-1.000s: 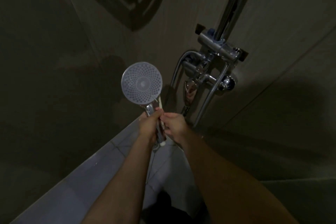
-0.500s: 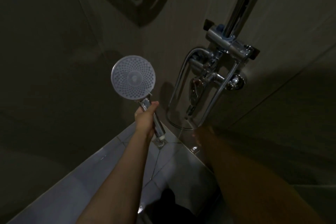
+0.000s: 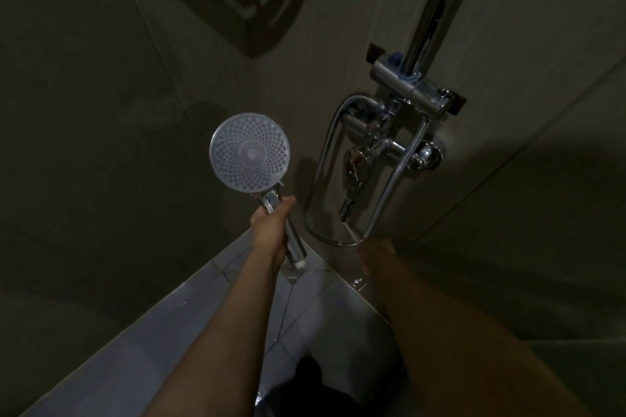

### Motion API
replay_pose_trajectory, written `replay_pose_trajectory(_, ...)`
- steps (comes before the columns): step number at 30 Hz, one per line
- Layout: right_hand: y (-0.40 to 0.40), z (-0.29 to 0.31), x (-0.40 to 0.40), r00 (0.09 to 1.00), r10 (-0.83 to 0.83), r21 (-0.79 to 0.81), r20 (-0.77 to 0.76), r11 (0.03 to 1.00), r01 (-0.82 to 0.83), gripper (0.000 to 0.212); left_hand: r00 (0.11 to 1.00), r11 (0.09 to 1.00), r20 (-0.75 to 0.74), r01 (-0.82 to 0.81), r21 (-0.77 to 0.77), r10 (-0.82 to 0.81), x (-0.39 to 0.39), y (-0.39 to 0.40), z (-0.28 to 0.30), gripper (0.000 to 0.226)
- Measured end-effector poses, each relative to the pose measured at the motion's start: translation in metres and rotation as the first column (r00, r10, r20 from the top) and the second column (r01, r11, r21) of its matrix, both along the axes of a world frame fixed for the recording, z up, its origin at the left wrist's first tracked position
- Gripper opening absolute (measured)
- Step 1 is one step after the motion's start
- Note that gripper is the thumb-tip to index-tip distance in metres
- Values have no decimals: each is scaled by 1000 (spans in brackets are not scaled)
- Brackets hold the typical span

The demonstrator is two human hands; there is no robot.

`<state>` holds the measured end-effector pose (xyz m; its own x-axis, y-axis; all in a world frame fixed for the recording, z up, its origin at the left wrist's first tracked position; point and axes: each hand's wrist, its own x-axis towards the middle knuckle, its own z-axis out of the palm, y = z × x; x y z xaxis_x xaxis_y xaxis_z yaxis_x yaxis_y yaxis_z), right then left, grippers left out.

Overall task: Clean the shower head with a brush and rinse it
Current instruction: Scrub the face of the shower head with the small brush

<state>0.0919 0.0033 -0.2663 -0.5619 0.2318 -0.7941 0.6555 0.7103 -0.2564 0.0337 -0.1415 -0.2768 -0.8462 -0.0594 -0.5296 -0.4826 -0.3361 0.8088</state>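
The round shower head (image 3: pixel 250 153) faces me, its grey nozzle face upright, on a chrome handle. My left hand (image 3: pixel 271 230) grips that handle from the left, held up in front of the dim wall. My right hand (image 3: pixel 372 254) is low and in shadow, just under the tap spout (image 3: pixel 350 193), where a thin stream of water falls. It is too dark and blurred to tell whether it holds anything. I see no brush.
The chrome mixer (image 3: pixel 389 145) and riser pipe (image 3: pixel 430 10) are fixed to the wall on the right, with the metal hose (image 3: pixel 399 173) looping down beside them. Pale floor tiles (image 3: pixel 203 315) lie below, with a dark shape (image 3: pixel 305 389) at the bottom.
My right hand left the shower head handle and dropped to the right, under the tap spout. The small white brush it held by the handle is out of sight. My left hand keeps the handle.
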Motion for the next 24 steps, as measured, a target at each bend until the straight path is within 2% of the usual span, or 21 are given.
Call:
replay_pose_trajectory(1, 2, -4, 5, 999, 14, 57, 33, 998, -16, 41, 1000, 1000, -1, 2, -4, -2, 0, 0, 0, 13)
replay_pose_trajectory(2, 1, -6, 6, 998, -39, 119, 56, 992, 32, 41, 1000, 1000, 0, 0, -6, 0, 0, 0, 0, 13)
replay_pose_trajectory(4, 0, -7, 8, 998, 62, 167, 29, 984, -66, 42, 1000, 1000, 0, -13, -7, 13, -1, -1, 1, 13)
replay_pose_trajectory(5, -1, -6, 6, 989, 131, 204, 66, 969, -142, 42, 1000, 1000, -5, -17, -5, 17, -1, -1, 2, 13)
replay_pose_trajectory(6, -1, -2, 4, 996, 80, 218, 34, 972, -86, 43, 1000, 1000, -6, -19, 1, 19, -2, -1, 2, 13)
replay_pose_trajectory(8, -1, -8, -1, 996, -93, 139, -8, 986, 93, 43, 1000, 1000, -6, -12, 15, 12, -2, -1, 4, 13)
replay_pose_trajectory(11, -4, -11, -10, 998, -26, 170, -50, 985, 34, 41, 1000, 1000, -9, -2, 29, 2, -1, -2, 7, 13)
replay_pose_trajectory(13, -11, -12, -17, 994, -35, 120, -104, 992, 47, 40, 1000, 1000, 0, -3, 22, 3, -2, -4, 10, 11)
replay_pose_trajectory(15, -19, -13, -28, 980, -93, -11, -174, 996, 93, 38, 1000, 1000, 4, -6, 17, 6, -5, -7, 13, 11)
replay_pose_trajectory(18, -30, -1, -48, 936, -221, -118, -273, 974, 196, 37, 1000, 999, -14, -14, 46, 15, -6, -9, 19, 11)
replay_pose_trajectory(21, -36, 20, -68, 910, -195, -130, -365, 979, 157, 35, 998, 998, -48, -26, 63, 29, -7, -10, 22, 10)
replay_pose_trajectory(24, -26, 26, -79, 905, -65, -37, -419, 998, 55, 33, 998, 998, -52, -25, 60, 28, -7, -12, 25, 9)
